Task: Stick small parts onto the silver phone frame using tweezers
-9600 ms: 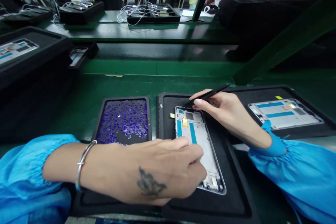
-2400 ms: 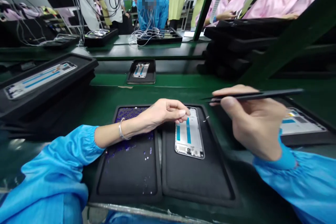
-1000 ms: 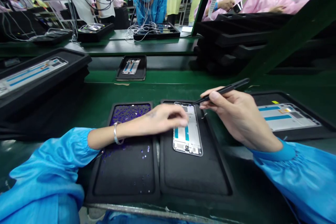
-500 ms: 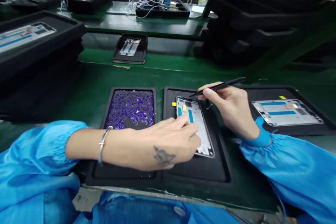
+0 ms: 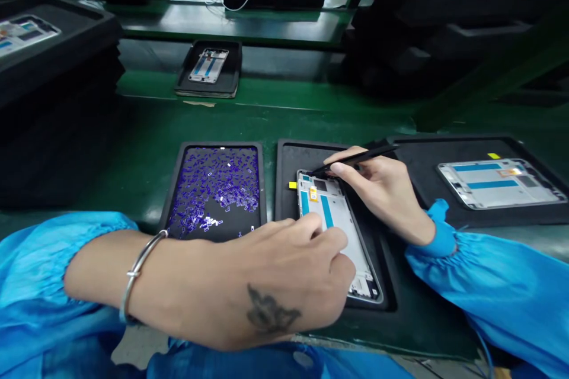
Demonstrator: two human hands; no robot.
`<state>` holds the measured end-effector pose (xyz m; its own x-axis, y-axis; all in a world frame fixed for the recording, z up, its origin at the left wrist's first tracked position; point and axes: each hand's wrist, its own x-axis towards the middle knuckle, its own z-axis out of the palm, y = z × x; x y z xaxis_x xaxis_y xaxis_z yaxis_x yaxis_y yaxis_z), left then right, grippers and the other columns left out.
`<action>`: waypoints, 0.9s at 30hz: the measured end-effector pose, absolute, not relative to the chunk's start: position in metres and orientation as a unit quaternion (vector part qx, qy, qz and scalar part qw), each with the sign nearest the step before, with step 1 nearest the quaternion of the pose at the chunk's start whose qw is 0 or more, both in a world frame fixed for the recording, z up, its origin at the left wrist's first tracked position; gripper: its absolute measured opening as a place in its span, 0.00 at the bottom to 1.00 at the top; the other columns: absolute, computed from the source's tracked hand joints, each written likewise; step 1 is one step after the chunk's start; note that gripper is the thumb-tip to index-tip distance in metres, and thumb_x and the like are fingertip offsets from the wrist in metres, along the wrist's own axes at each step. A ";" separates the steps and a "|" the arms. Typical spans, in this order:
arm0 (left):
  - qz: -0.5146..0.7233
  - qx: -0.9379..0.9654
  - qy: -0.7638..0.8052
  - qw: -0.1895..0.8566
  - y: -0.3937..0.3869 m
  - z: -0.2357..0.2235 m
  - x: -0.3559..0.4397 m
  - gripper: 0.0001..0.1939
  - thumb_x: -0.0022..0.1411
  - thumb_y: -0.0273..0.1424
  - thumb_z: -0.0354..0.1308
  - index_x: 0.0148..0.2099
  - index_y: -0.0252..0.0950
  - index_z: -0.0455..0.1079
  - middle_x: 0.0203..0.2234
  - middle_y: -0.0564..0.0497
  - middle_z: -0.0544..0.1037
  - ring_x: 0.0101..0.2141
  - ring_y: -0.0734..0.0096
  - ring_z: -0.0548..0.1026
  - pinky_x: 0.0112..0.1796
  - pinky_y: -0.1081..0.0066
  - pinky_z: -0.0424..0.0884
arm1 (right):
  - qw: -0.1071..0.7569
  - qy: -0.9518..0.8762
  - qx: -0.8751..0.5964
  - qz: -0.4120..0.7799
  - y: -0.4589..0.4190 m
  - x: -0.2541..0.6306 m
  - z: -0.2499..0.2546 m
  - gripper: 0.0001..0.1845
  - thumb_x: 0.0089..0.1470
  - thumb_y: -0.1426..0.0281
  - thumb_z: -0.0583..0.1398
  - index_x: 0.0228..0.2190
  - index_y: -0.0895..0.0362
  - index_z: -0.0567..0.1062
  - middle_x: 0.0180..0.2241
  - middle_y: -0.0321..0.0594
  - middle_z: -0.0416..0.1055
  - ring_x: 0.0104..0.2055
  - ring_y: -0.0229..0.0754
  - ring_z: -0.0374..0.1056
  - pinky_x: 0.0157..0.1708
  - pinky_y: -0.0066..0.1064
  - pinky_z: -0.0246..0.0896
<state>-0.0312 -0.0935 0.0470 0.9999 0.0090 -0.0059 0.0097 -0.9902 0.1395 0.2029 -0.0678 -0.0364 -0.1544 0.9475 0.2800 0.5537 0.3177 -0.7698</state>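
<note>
Resting across the near edge of the green surface point(image 5: 146, 130), the left hand point(image 5: 267, 284) lies palm down with its fingertips point(image 5: 326, 237) pressed onto the lower half of a phone frame point(image 5: 338, 231), its grip flat and bearing on the frame rather than closed round anything. That frame lies face up in a black foam tray point(image 5: 288, 189) at the middle of the view, its long side running from twelve o'clock down towards five o'clock. From three o'clock the right hand point(image 5: 386, 189) comes in, its grip pinched on black tweezers point(image 5: 355, 159) between thumb and forefinger; the tweezer tip sits at the frame's top edge, at about twelve o'clock on the frame, though I cannot tell whether it touches. Just beside the frame's upper left corner, at ten o'clock, a small yellow tab point(image 5: 292, 185) lies on the foam. At nine o'clock of this tray sits a second tray point(image 5: 175, 189) strewn with tiny blue parts point(image 5: 217, 183). Out at three o'clock, well apart, another frame point(image 5: 502, 182) rests in its own tray point(image 5: 422, 160). Towards eleven o'clock, farther up the surface, a small tray point(image 5: 226, 80) carries one more frame point(image 5: 208, 65). A silver bangle point(image 5: 137, 272) circles the left wrist, and blue sleeves point(image 5: 493, 296) cover both forearms.
</note>
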 end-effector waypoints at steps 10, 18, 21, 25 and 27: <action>-0.024 0.996 0.026 0.079 -0.096 0.046 -0.031 0.01 0.59 0.22 0.44 0.34 0.32 0.55 0.29 0.47 0.54 0.29 0.68 0.52 0.27 0.68 0.51 | 0.366 -0.736 -0.521 0.231 -0.069 0.202 -0.035 0.08 0.61 0.66 0.58 0.35 0.56 0.76 0.41 0.34 0.73 0.42 0.38 0.69 0.43 0.32 0.63; -0.025 0.992 0.038 0.114 -0.096 0.045 -0.031 0.02 0.60 0.23 0.43 0.36 0.31 0.56 0.32 0.46 0.56 0.31 0.66 0.53 0.26 0.69 0.51 | 0.365 -0.763 -0.495 0.199 -0.071 0.200 -0.038 0.07 0.61 0.68 0.58 0.35 0.56 0.75 0.41 0.36 0.72 0.42 0.38 0.69 0.42 0.31 0.63; -0.022 0.993 0.038 0.111 -0.097 0.045 -0.031 0.02 0.60 0.23 0.43 0.36 0.31 0.56 0.31 0.46 0.55 0.31 0.66 0.54 0.27 0.68 0.52 | 0.380 -0.727 -0.522 0.234 -0.070 0.201 -0.039 0.08 0.61 0.66 0.58 0.38 0.56 0.75 0.42 0.36 0.72 0.42 0.38 0.69 0.39 0.30 0.64; -0.019 0.994 0.039 0.100 -0.098 0.045 -0.031 0.03 0.60 0.23 0.42 0.36 0.31 0.56 0.31 0.46 0.55 0.30 0.67 0.54 0.27 0.67 0.53 | 0.381 -0.694 -0.540 0.285 -0.067 0.201 -0.037 0.09 0.61 0.64 0.59 0.37 0.56 0.76 0.40 0.35 0.73 0.41 0.37 0.69 0.40 0.28 0.64; -0.019 0.994 0.039 0.097 -0.098 0.045 -0.031 0.02 0.60 0.23 0.43 0.35 0.31 0.56 0.30 0.46 0.55 0.30 0.67 0.54 0.27 0.67 0.53 | 0.381 -0.685 -0.545 0.297 -0.065 0.200 -0.036 0.11 0.60 0.63 0.59 0.37 0.56 0.77 0.39 0.36 0.73 0.41 0.39 0.70 0.41 0.31 0.65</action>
<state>-0.0307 -0.0976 0.0450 0.9963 0.0741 -0.0446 0.0813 -0.9782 0.1910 0.2005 -0.0648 -0.0364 -0.1156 0.9734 0.1980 0.5205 0.2292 -0.8225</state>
